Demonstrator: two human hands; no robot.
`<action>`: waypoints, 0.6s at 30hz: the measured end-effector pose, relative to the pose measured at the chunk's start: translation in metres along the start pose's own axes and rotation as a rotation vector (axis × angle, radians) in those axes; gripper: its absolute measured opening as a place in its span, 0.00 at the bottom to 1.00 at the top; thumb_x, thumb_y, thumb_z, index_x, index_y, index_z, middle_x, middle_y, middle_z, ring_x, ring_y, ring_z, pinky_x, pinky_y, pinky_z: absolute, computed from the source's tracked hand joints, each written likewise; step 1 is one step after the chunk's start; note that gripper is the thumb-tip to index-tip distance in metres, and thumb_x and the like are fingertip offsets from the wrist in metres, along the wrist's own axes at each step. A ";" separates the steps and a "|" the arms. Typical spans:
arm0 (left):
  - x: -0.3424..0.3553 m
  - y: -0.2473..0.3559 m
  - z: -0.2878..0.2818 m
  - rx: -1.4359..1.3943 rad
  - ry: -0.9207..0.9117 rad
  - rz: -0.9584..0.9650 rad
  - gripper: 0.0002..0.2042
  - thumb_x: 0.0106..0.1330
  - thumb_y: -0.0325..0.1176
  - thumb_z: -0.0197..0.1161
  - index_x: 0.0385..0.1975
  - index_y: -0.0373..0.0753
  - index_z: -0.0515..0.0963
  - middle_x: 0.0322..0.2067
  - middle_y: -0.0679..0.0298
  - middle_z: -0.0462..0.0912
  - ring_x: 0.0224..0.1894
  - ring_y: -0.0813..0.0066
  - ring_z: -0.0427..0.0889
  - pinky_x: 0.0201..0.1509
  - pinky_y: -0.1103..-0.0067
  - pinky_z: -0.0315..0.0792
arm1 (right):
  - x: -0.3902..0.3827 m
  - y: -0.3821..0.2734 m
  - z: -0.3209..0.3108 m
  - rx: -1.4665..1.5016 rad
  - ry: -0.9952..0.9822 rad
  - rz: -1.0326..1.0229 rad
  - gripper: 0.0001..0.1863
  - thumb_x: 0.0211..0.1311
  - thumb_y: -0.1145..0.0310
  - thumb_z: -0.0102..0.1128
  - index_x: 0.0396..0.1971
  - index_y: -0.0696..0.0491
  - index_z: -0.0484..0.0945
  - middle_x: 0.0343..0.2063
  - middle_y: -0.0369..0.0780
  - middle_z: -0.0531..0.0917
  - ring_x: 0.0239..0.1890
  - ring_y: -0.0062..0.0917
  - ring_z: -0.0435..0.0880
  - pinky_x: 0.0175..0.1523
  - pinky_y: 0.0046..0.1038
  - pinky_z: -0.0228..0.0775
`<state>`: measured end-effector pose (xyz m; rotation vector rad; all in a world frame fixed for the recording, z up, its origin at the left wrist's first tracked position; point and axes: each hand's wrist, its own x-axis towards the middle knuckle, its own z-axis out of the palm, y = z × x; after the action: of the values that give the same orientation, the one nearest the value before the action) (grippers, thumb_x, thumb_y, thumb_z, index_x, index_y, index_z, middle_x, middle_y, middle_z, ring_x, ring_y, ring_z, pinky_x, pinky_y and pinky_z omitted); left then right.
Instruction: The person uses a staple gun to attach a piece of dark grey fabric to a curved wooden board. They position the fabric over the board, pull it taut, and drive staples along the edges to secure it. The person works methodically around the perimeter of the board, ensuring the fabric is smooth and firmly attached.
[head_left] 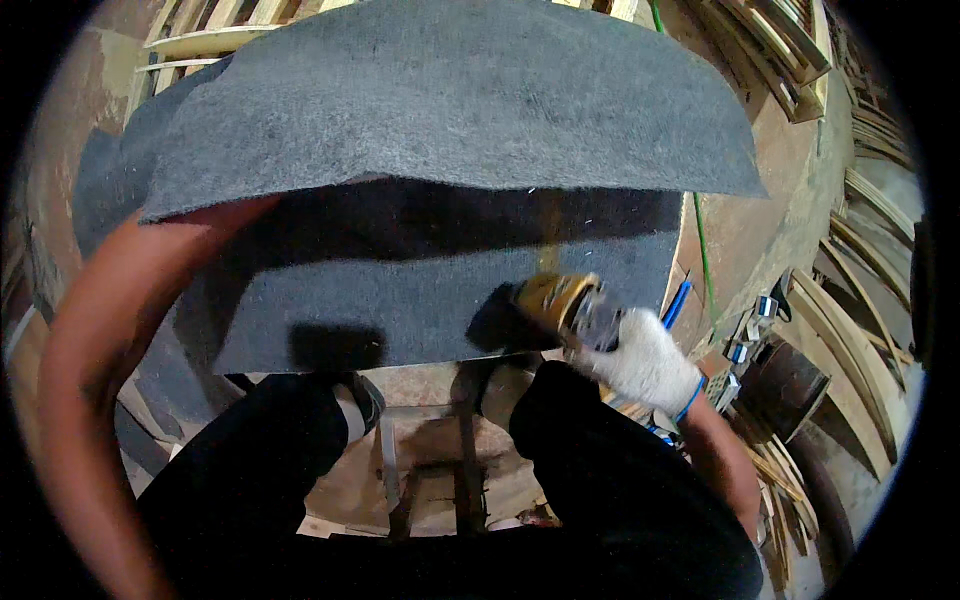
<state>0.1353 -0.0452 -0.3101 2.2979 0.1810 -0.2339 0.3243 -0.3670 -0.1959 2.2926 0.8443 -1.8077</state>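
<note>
My left forearm (105, 330) curves up from the lower left and goes under a raised grey felt-like sheet (450, 110), which hides the hand. Another grey sheet (390, 300) lies beneath it, with a dark band of shadow across it. My right hand (645, 355), in a white knit glove with a blue cuff, grips a blurred yellow and metal tool (560, 300) at the lower sheet's near right part. A blue slim tool (678, 300) lies beside that sheet's right edge.
Slatted wooden pieces (210, 40) are at the top left, stacked wood (790, 60) at the top right. Curved boards (850, 370), metal boxes (765, 310) and a dark cylinder (785, 385) sit at the right. A green hose (705, 270) runs along that side. My legs are at the near edge.
</note>
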 end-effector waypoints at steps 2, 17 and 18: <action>-0.018 0.011 -0.036 -0.177 -0.092 -0.196 0.23 0.73 0.52 0.56 0.57 0.43 0.81 0.55 0.58 0.84 0.58 0.63 0.80 0.69 0.71 0.65 | 0.010 -0.033 -0.026 0.031 0.011 -0.192 0.20 0.59 0.59 0.68 0.44 0.58 0.83 0.22 0.40 0.86 0.26 0.33 0.86 0.37 0.35 0.79; -0.005 0.006 0.029 0.357 0.123 -0.095 0.37 0.63 0.53 0.65 0.69 0.41 0.66 0.68 0.50 0.68 0.69 0.52 0.68 0.74 0.61 0.61 | 0.049 -0.109 -0.087 0.377 0.319 -0.376 0.13 0.63 0.63 0.66 0.42 0.56 0.82 0.19 0.34 0.80 0.15 0.17 0.74 0.20 0.23 0.66; -0.006 0.007 0.029 0.367 0.171 -0.054 0.37 0.61 0.52 0.67 0.69 0.42 0.67 0.68 0.51 0.68 0.70 0.53 0.67 0.75 0.60 0.60 | 0.049 -0.107 -0.081 0.342 0.287 -0.364 0.13 0.64 0.62 0.66 0.40 0.56 0.82 0.18 0.33 0.79 0.15 0.17 0.74 0.20 0.23 0.66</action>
<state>0.1272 -0.0718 -0.3235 2.6820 0.3084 -0.1032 0.3499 -0.2265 -0.1905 2.8212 1.1368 -1.9127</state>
